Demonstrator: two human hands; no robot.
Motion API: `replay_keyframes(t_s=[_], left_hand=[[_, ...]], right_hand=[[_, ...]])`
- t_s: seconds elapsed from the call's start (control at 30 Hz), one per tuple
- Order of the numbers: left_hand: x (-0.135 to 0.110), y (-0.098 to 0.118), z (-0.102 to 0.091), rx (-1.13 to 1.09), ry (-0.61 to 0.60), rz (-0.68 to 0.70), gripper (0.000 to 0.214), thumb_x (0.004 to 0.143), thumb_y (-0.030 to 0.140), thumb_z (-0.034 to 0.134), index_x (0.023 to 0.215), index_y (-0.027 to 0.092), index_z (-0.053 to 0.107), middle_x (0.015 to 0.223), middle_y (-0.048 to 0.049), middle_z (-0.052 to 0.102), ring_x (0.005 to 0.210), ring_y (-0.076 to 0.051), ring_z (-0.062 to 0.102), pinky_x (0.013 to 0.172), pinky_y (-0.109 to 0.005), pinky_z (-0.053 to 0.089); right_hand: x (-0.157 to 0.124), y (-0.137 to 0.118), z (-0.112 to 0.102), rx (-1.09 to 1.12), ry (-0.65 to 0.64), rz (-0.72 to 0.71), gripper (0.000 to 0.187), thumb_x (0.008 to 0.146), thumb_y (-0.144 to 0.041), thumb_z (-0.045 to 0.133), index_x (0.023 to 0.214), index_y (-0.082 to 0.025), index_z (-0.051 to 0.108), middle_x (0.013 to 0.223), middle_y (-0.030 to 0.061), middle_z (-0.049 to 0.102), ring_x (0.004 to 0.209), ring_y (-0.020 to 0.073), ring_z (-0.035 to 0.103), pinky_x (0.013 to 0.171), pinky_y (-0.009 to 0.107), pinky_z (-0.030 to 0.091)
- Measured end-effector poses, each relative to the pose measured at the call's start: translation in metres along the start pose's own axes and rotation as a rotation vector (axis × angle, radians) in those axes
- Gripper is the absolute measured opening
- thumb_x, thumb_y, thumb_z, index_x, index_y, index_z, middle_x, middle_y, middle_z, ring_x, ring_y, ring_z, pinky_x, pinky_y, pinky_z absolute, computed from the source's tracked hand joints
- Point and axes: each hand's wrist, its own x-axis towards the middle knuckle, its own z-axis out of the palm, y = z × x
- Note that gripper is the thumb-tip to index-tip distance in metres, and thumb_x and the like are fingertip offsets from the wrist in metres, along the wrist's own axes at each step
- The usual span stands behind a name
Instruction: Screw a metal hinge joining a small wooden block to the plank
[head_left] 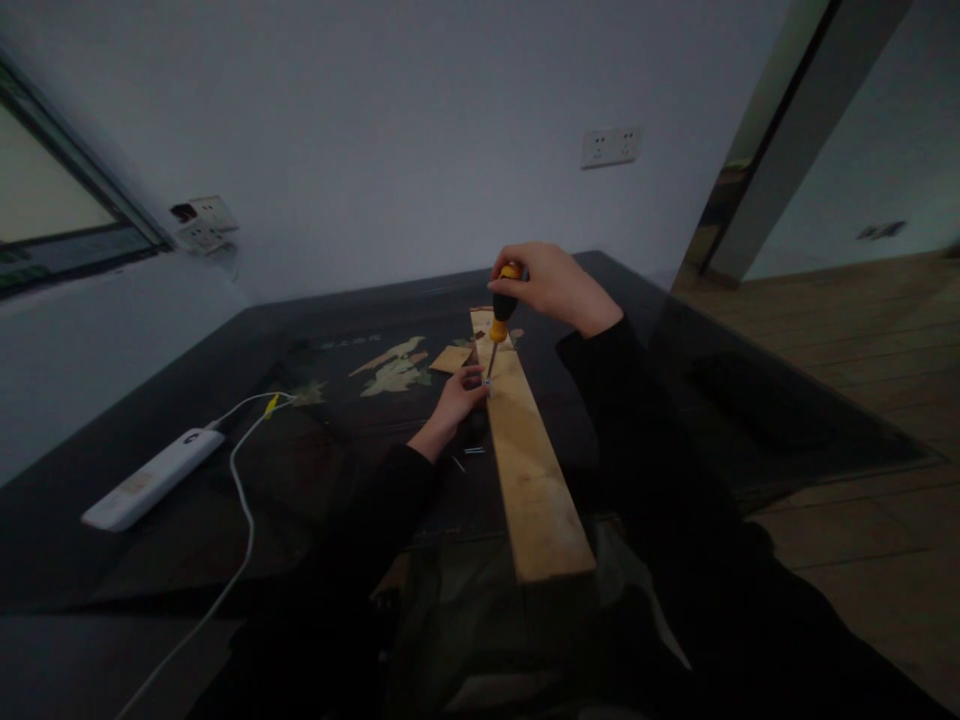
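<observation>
A long pale wooden plank [536,470] lies on the dark glossy table [225,480], its near end over the table's front edge. My right hand [551,285] is closed round the top of an orange-and-black screwdriver [501,318] that stands nearly upright with its tip on the plank. My left hand [459,395] rests at the plank's left edge, fingers pinched beside the screwdriver tip on something too small to make out. Both sleeves are black.
A small flat wooden piece [451,359] lies left of the plank. Loose screws [472,451] lie on the table near my left wrist. A white power strip [154,478] with its cable sits at the left. Wall sockets [609,147] are behind; wooden floor lies to the right.
</observation>
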Motion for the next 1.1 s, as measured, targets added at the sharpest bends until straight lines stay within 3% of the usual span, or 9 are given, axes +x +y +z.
replay_keyframes(t_s=[0.2,0.4,0.53,0.7,0.83,1.0,1.1], left_hand=[[0.001,-0.001,-0.001,0.003,-0.023,-0.002,0.042,0.075,0.013,0.070,0.116,0.014,0.059,0.101,-0.0097,0.068,0.077,-0.014,0.066,0.076,-0.030,0.054],[-0.001,0.001,-0.001,0.029,-0.023,0.001,0.044,0.076,0.016,0.070,0.118,0.015,0.058,0.107,-0.0112,0.066,0.077,-0.014,0.066,0.076,-0.029,0.053],[0.002,0.000,-0.002,0.021,-0.030,-0.009,0.045,0.075,0.015,0.072,0.118,0.015,0.058,0.106,-0.0111,0.066,0.075,-0.014,0.066,0.076,-0.030,0.053],[0.004,-0.003,-0.003,0.016,-0.050,0.002,0.044,0.077,0.014,0.069,0.119,0.014,0.057,0.103,-0.0110,0.067,0.075,-0.014,0.066,0.075,-0.031,0.055],[0.005,-0.004,-0.003,0.000,-0.065,0.002,0.044,0.078,0.015,0.069,0.120,0.014,0.056,0.102,-0.0106,0.068,0.077,-0.015,0.067,0.076,-0.032,0.055],[0.003,-0.003,-0.002,0.001,-0.074,0.007,0.043,0.076,0.016,0.071,0.117,0.015,0.058,0.101,-0.0097,0.068,0.080,-0.016,0.067,0.078,-0.032,0.055],[0.002,-0.001,-0.002,0.006,-0.066,0.010,0.044,0.074,0.017,0.073,0.115,0.015,0.059,0.102,-0.0098,0.067,0.080,-0.016,0.066,0.078,-0.033,0.054]], right_hand=[[0.001,-0.006,0.012,-0.106,0.075,0.085,0.029,0.088,-0.041,0.056,0.100,-0.017,0.067,0.098,0.0112,0.065,0.089,0.0220,0.056,0.076,0.034,0.040],[0.002,0.003,0.001,0.024,-0.048,-0.049,0.030,0.084,-0.027,0.059,0.112,-0.017,0.065,0.104,0.0099,0.064,0.090,0.0199,0.056,0.078,0.032,0.042],[0.001,0.002,-0.005,0.087,-0.112,-0.050,0.033,0.083,-0.020,0.057,0.115,-0.017,0.064,0.099,0.0072,0.065,0.084,0.0184,0.056,0.074,0.031,0.042],[0.002,-0.003,0.005,0.031,-0.016,-0.049,0.022,0.085,-0.026,0.058,0.105,-0.018,0.065,0.104,0.0087,0.064,0.092,0.0202,0.055,0.078,0.032,0.040],[0.002,-0.010,0.014,-0.052,0.054,0.016,0.025,0.086,-0.036,0.059,0.103,-0.018,0.063,0.102,0.0098,0.063,0.091,0.0215,0.054,0.077,0.033,0.040],[0.001,-0.010,0.017,-0.099,0.084,0.096,0.028,0.088,-0.038,0.056,0.105,-0.017,0.062,0.101,0.0115,0.063,0.091,0.0223,0.054,0.075,0.034,0.040],[0.003,-0.005,0.016,-0.051,0.070,0.075,0.025,0.089,-0.035,0.055,0.103,-0.016,0.063,0.102,0.0115,0.063,0.091,0.0218,0.055,0.078,0.034,0.040]])
